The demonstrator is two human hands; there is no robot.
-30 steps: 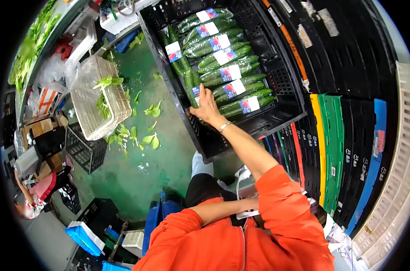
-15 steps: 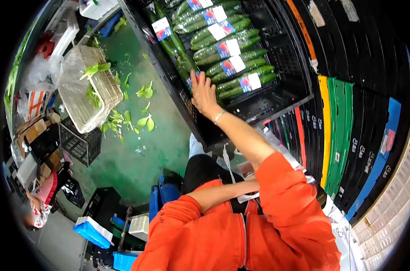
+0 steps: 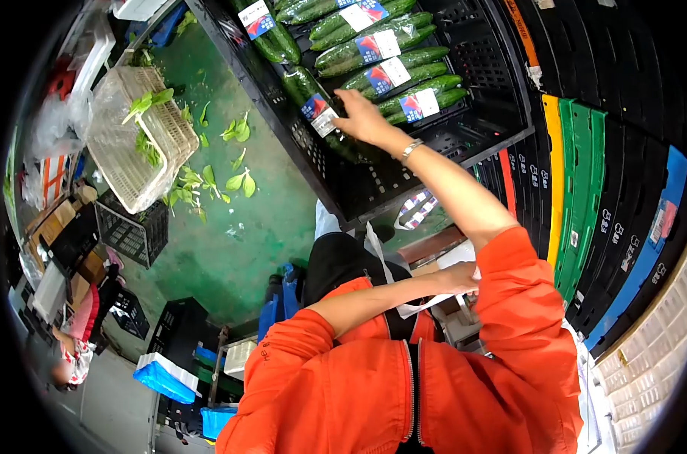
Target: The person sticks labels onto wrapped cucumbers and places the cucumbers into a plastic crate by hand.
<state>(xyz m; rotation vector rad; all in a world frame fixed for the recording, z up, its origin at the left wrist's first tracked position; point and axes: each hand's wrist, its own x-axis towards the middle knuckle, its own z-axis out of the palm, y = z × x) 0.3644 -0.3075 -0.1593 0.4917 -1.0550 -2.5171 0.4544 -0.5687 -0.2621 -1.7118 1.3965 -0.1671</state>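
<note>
My right hand point(image 3: 367, 121) reaches into a black crate point(image 3: 510, 136), fingers apart, its tips at the edge of a wrapped cucumber pack point(image 3: 299, 89) with a blue-red and white label. Whether they touch it, I cannot tell. Other labelled cucumber packs point(image 3: 404, 68) lie in a row beside it, and another pack point(image 3: 279, 41) sits farther along the crate's left side. Below my right forearm, my left hand point(image 3: 457, 278) is closed on a long white strip point(image 3: 426, 306) that loops past my lap; its fingertips are partly hidden.
Stacked crates with black, green point(image 3: 582, 174) and blue edges stand on the right. On the green floor lie loose leaves point(image 3: 241, 181). A cream basket point(image 3: 184, 144) and a black basket point(image 3: 150, 238) stand left. A person point(image 3: 74, 356) is at far left.
My right hand has drawn back to the right from the cucumber pack, exposing its label. My left hand has moved right, out from behind my right arm. The view has shifted slightly.
</note>
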